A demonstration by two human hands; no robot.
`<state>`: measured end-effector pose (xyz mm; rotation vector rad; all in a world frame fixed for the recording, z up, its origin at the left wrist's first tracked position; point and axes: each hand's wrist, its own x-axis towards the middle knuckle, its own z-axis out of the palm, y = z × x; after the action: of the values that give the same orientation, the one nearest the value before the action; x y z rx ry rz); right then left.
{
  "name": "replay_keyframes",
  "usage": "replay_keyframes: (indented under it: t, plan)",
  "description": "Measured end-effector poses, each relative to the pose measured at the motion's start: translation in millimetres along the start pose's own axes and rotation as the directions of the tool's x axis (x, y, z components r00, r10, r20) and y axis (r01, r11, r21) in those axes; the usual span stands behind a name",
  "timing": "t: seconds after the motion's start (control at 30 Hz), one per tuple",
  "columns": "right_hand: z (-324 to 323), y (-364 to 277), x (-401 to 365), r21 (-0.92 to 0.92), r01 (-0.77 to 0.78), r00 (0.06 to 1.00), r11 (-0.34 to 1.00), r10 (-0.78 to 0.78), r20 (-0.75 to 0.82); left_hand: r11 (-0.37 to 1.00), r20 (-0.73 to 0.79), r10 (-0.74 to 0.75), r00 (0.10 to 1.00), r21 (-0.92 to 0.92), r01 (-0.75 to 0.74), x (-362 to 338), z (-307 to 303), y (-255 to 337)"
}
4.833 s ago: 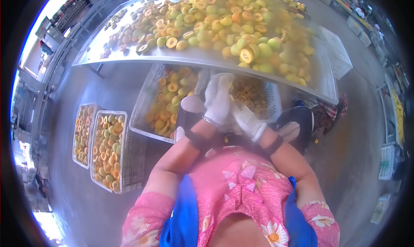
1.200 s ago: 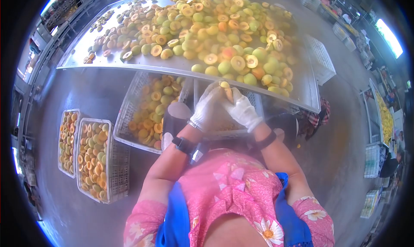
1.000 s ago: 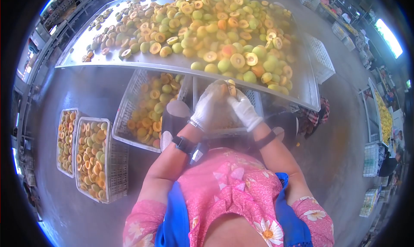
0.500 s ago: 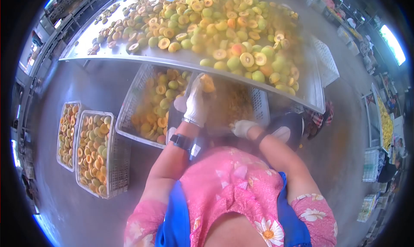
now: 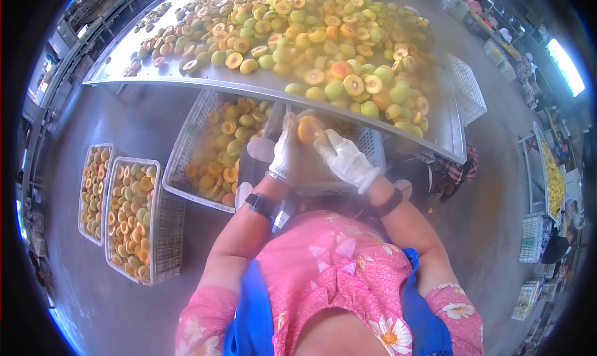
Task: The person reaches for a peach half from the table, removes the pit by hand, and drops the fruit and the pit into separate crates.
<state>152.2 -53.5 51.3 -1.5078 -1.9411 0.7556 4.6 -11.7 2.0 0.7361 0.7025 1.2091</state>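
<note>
My left hand (image 5: 286, 149), in a white glove, is closed around a halved apricot (image 5: 308, 131), its orange cut face turned up. My right hand (image 5: 347, 161), also gloved, comes in from the right with its fingertips against the fruit. Those fingers are pinched together; whatever may be between them is hidden. Both hands are just below the front edge of a metal table (image 5: 205, 84) heaped with green and yellow apricots (image 5: 336, 70), several cut open with the stones showing. Under my hands stands a crate (image 5: 371, 151) with blurred contents.
A white crate (image 5: 176, 163) of apricot halves stands left of my hands, partly under the table. Two more filled crates, a nearer one (image 5: 168, 231) and a farther one (image 5: 93, 194), are on the floor at left. Another white crate (image 5: 467, 88) stands beyond the table's right end.
My right hand has risen from low over the crate to meet the fruit in my left hand. The left hand stays nearly in place, the apricot's cut face now plainer to see.
</note>
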Motion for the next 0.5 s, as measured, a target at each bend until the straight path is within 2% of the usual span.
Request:
replay_keyframes:
  t: [0.13,0.2,0.27,0.33,0.4,0.47,0.5]
  plan:
    - [8.9,7.5,-2.1,-0.033,0.018,0.999,0.999,-0.019,-0.03,0.998,0.014,-0.052,0.999,-0.035,0.052,-5.8,6.9,9.1]
    - [8.9,3.3,-4.6,-0.043,0.019,0.999,0.999,-0.021,-0.046,0.998,-0.041,-0.007,0.999,0.063,0.01,-3.2,4.5,1.7]
    - [3.7,-2.9,-7.3,-0.067,-0.045,0.999,0.997,0.047,0.019,0.99,-0.044,0.031,0.999,0.136,-0.024,0.6,-0.5,-4.7]
    - [6.0,2.1,-9.8,-0.08,-0.047,0.998,0.996,0.05,0.038,0.976,-0.045,0.069,0.997,0.209,-0.058,2.3,-4.8,-6.5]
    - [8.3,6.6,-12.7,-0.091,-0.047,0.997,0.995,0.052,0.054,0.967,-0.055,-0.047,0.997,0.247,0.059,0.6,-0.6,6.4]
    - [10.6,10.3,-17.8,-0.061,-0.05,0.997,0.997,0.053,0.051,0.831,0.146,0.171,0.974,0.51,-0.222,34.0,-39.2,-24.4]
    - [15.3,16.4,-20.4,-0.06,-0.052,0.997,0.997,0.055,0.05,0.903,0.162,-0.015,0.987,0.426,-0.056,39.3,-41.6,-24.4]
